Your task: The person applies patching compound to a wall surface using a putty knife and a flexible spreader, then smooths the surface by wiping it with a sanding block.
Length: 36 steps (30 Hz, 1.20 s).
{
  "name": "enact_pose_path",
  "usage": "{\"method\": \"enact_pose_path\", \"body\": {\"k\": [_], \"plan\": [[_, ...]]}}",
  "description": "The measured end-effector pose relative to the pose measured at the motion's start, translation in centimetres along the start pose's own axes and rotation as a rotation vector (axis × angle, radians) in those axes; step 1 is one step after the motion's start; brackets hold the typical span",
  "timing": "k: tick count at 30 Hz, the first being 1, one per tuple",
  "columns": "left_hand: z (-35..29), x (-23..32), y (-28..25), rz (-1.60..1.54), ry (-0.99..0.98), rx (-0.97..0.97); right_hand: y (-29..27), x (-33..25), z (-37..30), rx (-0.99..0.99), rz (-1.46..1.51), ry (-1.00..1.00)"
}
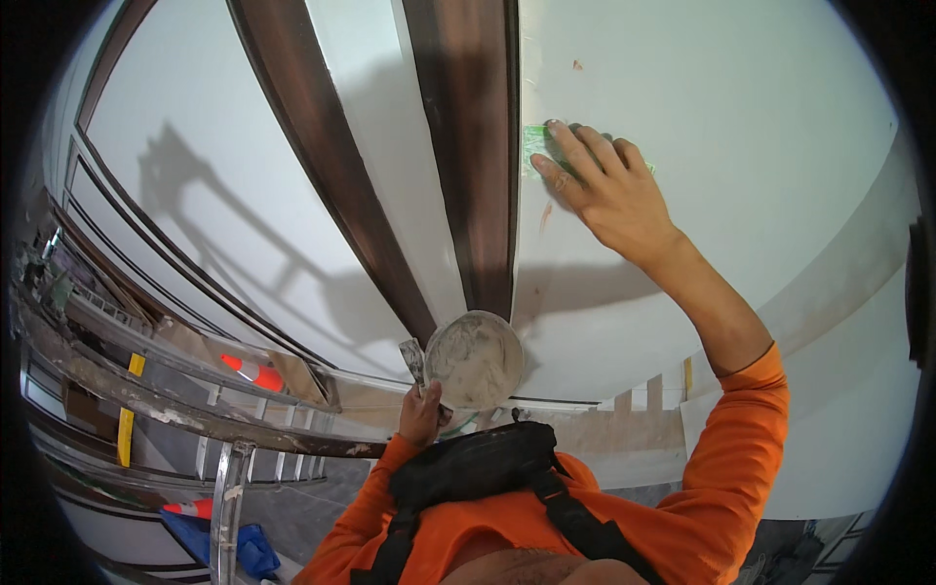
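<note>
My right hand (609, 195) is raised against the white wall (741, 127), its fingers bent over a flat pale green putty spreader (535, 142). The spreader lies against the wall beside a dark brown wooden trim, and my fingers cover much of it. Low at the middle, my left hand (420, 416) is closed around a putty knife (411, 357), whose smeared blade points up. Beside that hand is a round bucket (476, 361) coated inside with grey-beige plaster. Whether my left fingers also grip the bucket is hidden.
Two brown wooden trims (472, 175) (322, 146) run up the wall. A plaster-splashed metal rail (185, 409) crosses at the left, with a ladder (283, 453) below. Orange cones (255, 372) and a blue sheet (255, 551) are farther down. A black pouch (478, 463) hangs on my chest.
</note>
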<state>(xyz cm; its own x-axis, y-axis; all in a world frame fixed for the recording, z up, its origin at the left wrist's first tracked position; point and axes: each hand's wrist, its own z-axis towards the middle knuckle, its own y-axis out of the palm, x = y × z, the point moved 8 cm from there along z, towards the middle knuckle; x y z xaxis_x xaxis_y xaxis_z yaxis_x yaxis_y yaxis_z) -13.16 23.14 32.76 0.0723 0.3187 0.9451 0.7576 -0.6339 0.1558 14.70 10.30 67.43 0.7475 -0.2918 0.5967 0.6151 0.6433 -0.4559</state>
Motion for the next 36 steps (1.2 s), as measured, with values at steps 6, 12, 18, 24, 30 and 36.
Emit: {"method": "enact_pose_path", "body": {"k": [6, 12, 18, 24, 30, 36], "plan": [[0.1, -0.4, -0.3, -0.024, 0.005, 0.014, -1.7, -1.5, 0.0, -0.162, -0.077, 0.057], [-0.2, 0.4, 0.5, -0.110, 0.028, 0.031, -3.2, -0.6, -2.0, -0.124, 0.330, 0.182], [-0.1, 0.4, 0.6, -0.143, 0.011, 0.024, 0.0, -1.9, -5.7, -0.057, 0.414, 0.241], [0.1, -0.4, -0.4, 0.012, 0.070, 0.028, 2.2, -2.6, -5.4, 0.018, 0.321, 0.156], [-0.2, 0.3, 0.5, -0.179, -0.006, 0.033, 2.4, -2.0, -4.5, 0.013, 0.260, 0.081], [-0.1, -0.1, 0.2, -0.173, -0.059, 0.047, 2.4, -1.7, -3.8, -0.007, 0.261, 0.034]]}}
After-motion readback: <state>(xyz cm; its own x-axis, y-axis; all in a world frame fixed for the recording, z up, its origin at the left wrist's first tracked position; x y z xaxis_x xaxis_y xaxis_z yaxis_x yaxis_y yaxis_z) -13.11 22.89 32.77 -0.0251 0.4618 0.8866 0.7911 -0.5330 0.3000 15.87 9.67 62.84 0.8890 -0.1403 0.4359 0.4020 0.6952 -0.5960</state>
